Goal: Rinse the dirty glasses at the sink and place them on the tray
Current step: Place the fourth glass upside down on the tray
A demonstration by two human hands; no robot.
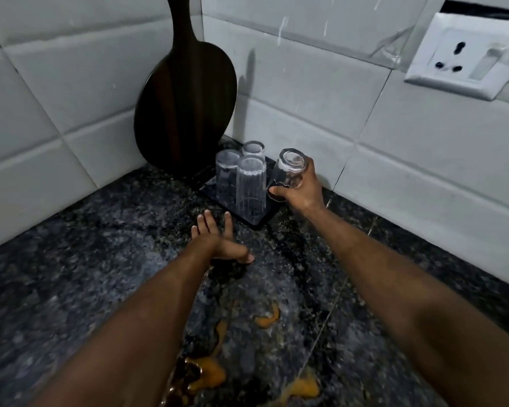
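One glass (290, 169) — tilted in right hand (300, 193) beside tray (266, 217).

four glasses (251, 186) in all: three stand mouth-down in a cluster on the tray, and the fourth glass (290, 168), at 3 o'clock of the cluster, is tilted in the right hand (301, 190). one dark tray (269, 214). one round wooden board (185, 113) at 10 o'clock of the cluster. one wall socket (465, 58) at 2 o'clock. two hands, the left hand (218, 245) at 6 o'clock of the tray. four orange patches (266, 318) on the counter (71, 274).
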